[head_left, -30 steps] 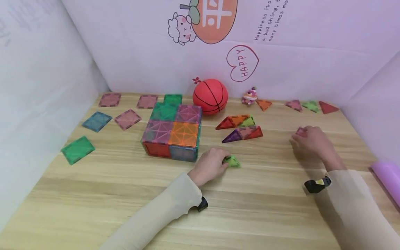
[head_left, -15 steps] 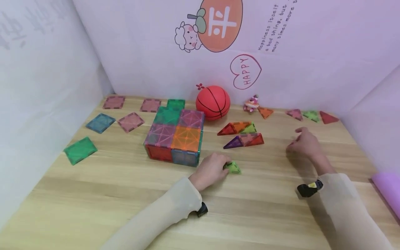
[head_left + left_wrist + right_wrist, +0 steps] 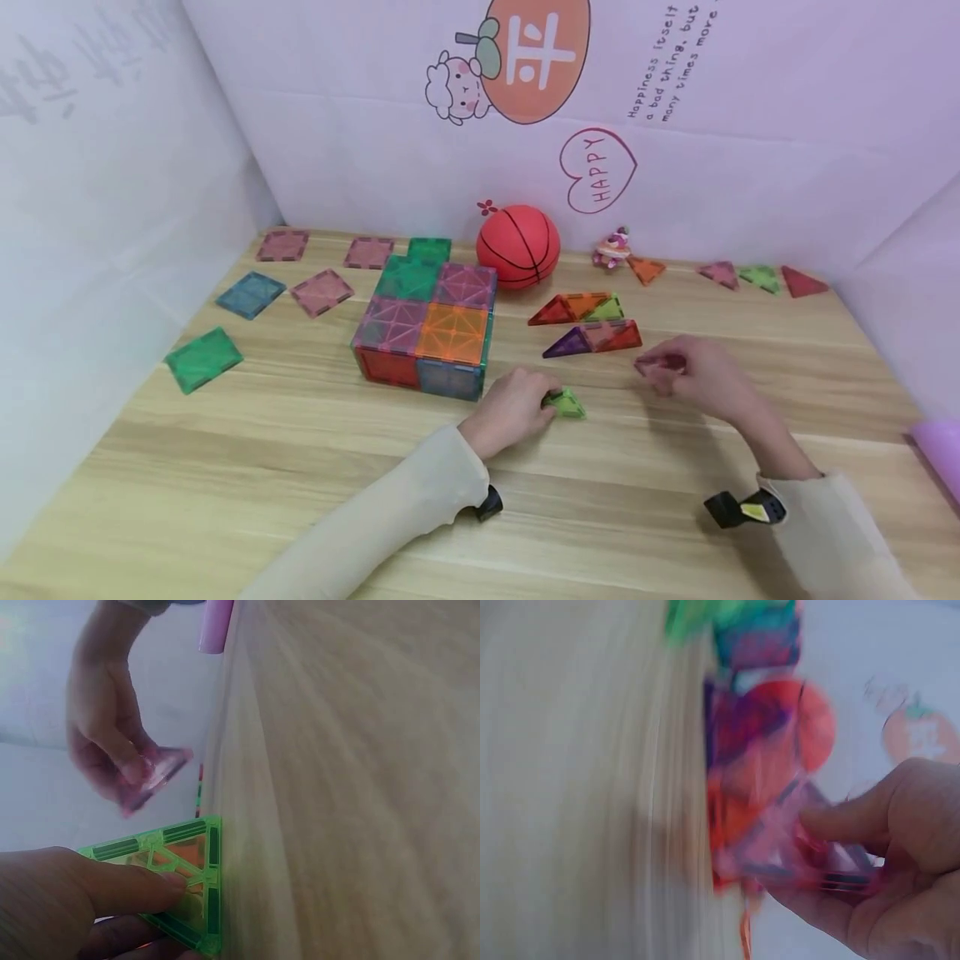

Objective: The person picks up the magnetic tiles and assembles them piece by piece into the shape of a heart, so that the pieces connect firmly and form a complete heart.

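Observation:
My left hand [image 3: 513,412] pinches a light-green translucent triangular magnetic tile [image 3: 572,405] between thumb and fingers. In the left wrist view this green tile [image 3: 176,877] stands on edge against the tabletop. My right hand [image 3: 708,379] is raised a little above the table, with a pink translucent triangular tile [image 3: 658,375] between thumb and fingers. The right wrist view, partly blurred, shows the pink tile [image 3: 832,862] under the thumb. Just behind stand two short rows of upright triangular tiles, one red, orange and green [image 3: 577,308], the other purple, pink and red [image 3: 596,337].
A block of coloured square tiles [image 3: 423,329] stands left of my left hand. Behind it are a red basketball [image 3: 517,247] and a small figurine [image 3: 612,248]. Flat square tiles [image 3: 322,292] lie at left, triangles [image 3: 760,278] at back right. A purple cylinder [image 3: 937,458] lies at the right edge.
My right hand has moved left and nearer with the pink tile, toward the two rows. The left hand has stayed with the green tile. The head view has shifted slightly.

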Action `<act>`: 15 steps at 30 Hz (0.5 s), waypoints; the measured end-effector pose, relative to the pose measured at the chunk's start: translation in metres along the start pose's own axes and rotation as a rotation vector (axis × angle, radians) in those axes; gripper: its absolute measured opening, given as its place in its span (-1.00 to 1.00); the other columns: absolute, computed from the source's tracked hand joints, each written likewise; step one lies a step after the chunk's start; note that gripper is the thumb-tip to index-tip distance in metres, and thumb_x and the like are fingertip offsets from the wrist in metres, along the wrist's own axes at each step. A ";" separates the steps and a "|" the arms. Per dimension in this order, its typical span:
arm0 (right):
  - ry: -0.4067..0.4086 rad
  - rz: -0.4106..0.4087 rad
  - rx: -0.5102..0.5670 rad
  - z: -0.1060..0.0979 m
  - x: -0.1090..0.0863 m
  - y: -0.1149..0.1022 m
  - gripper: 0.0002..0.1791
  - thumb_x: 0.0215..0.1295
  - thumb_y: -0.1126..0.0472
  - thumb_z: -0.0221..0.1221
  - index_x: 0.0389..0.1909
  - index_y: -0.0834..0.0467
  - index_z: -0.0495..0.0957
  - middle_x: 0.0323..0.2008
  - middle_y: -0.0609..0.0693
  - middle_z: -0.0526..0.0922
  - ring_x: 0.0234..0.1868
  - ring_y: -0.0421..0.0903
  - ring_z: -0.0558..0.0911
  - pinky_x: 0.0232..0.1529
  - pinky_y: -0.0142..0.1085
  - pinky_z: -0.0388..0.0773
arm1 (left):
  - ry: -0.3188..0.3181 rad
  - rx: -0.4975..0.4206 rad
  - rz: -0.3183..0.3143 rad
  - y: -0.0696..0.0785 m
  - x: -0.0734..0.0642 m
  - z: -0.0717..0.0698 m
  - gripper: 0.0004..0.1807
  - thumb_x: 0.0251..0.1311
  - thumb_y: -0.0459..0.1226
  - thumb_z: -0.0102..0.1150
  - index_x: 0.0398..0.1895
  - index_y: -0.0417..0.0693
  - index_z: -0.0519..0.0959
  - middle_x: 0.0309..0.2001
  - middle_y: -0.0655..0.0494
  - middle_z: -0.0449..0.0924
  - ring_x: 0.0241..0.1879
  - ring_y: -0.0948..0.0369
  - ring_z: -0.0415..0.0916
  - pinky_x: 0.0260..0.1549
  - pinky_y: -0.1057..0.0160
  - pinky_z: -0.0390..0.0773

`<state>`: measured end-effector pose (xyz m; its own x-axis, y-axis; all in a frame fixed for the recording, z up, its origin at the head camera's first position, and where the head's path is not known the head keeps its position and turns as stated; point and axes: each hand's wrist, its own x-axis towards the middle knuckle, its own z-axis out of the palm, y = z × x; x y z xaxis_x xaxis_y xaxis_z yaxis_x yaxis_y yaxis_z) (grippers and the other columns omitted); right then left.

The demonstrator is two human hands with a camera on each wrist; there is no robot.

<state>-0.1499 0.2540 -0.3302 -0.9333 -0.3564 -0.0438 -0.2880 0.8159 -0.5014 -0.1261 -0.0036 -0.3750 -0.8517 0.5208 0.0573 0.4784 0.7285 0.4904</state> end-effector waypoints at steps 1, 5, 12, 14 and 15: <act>0.003 -0.035 0.025 0.003 -0.003 -0.007 -0.78 0.18 0.34 0.23 -0.13 0.24 0.64 -0.26 0.10 0.66 -0.34 -0.12 0.56 -0.41 -0.35 0.49 | 0.003 -0.002 -0.002 0.000 0.000 0.000 -0.96 0.14 -0.30 0.29 -0.34 0.01 0.63 -0.35 0.23 0.62 -0.43 0.36 0.43 -0.42 0.43 0.42; 0.029 -0.173 0.087 0.022 -0.008 -0.025 -0.84 0.11 0.36 0.31 -0.26 0.13 0.66 -0.32 -0.02 0.68 -0.34 -0.24 0.59 -0.34 -0.40 0.55 | 0.012 0.004 0.000 -0.001 0.000 0.000 -0.96 0.14 -0.29 0.30 -0.35 0.01 0.63 -0.36 0.22 0.62 -0.43 0.36 0.43 -0.43 0.42 0.42; 0.035 -0.264 0.135 0.048 -0.007 -0.042 -0.84 0.09 0.42 0.30 -0.32 0.13 0.66 -0.37 -0.07 0.67 -0.36 -0.32 0.56 -0.34 -0.41 0.58 | 0.001 0.017 0.020 0.002 0.000 0.000 -0.99 0.15 -0.29 0.27 -0.39 0.02 0.62 -0.44 0.24 0.58 -0.48 0.37 0.41 -0.50 0.44 0.39; 0.043 -0.277 0.132 0.050 -0.006 -0.045 -0.84 0.08 0.43 0.31 -0.34 0.14 0.66 -0.38 -0.06 0.65 -0.37 -0.31 0.55 -0.36 -0.40 0.58 | 0.003 0.030 0.028 0.003 0.000 0.001 -1.00 0.16 -0.27 0.25 -0.38 0.03 0.62 -0.49 0.26 0.55 -0.52 0.37 0.38 -0.56 0.43 0.34; 0.047 -0.279 0.130 0.051 -0.006 -0.047 -0.83 0.07 0.44 0.31 -0.34 0.14 0.66 -0.38 -0.06 0.65 -0.37 -0.30 0.55 -0.36 -0.40 0.58 | 0.007 0.036 0.032 0.004 0.000 0.001 -0.99 0.17 -0.26 0.24 -0.36 0.04 0.62 -0.51 0.26 0.53 -0.53 0.37 0.36 -0.59 0.43 0.32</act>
<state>-0.1196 0.1949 -0.3503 -0.8321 -0.5340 0.1497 -0.5072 0.6236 -0.5948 -0.1244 -0.0004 -0.3738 -0.8372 0.5413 0.0782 0.5126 0.7269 0.4570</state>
